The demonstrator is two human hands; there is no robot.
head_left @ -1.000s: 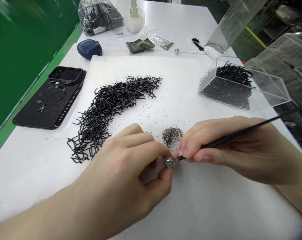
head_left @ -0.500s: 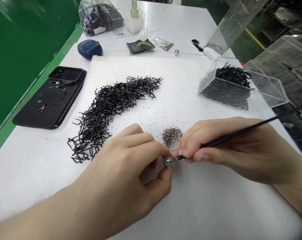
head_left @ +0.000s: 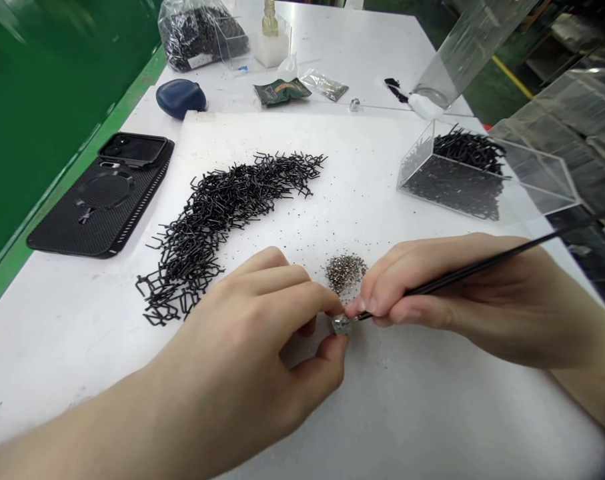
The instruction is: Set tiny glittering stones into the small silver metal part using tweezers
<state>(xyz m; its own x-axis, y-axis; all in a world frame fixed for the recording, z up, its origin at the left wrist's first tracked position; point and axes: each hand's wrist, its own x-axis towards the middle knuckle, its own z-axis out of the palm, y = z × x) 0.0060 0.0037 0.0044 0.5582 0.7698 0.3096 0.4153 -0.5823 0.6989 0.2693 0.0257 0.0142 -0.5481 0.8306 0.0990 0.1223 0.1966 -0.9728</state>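
Note:
Between the thumb and forefinger of my left hand (head_left: 267, 340) is a small silvery metal piece (head_left: 341, 325), held low over the white surface. My right hand (head_left: 447, 293) grips a thin black stick-like tool (head_left: 477, 265) like a pen, its tip at the right side of the metal piece. Just beyond my fingertips lies a small heap of tiny brownish metallic grains (head_left: 345, 272). A curved pile of bent black pieces (head_left: 222, 207) spreads to the upper left of my left hand.
A clear tray (head_left: 527, 193) with black pieces stands at the right. At the left lies a black phone case (head_left: 102, 193), near a dark blue rounded object (head_left: 181, 99). A green packet (head_left: 282, 92), small clear bag (head_left: 325, 85) and plastic bag of black pieces (head_left: 197, 37) lie farther back.

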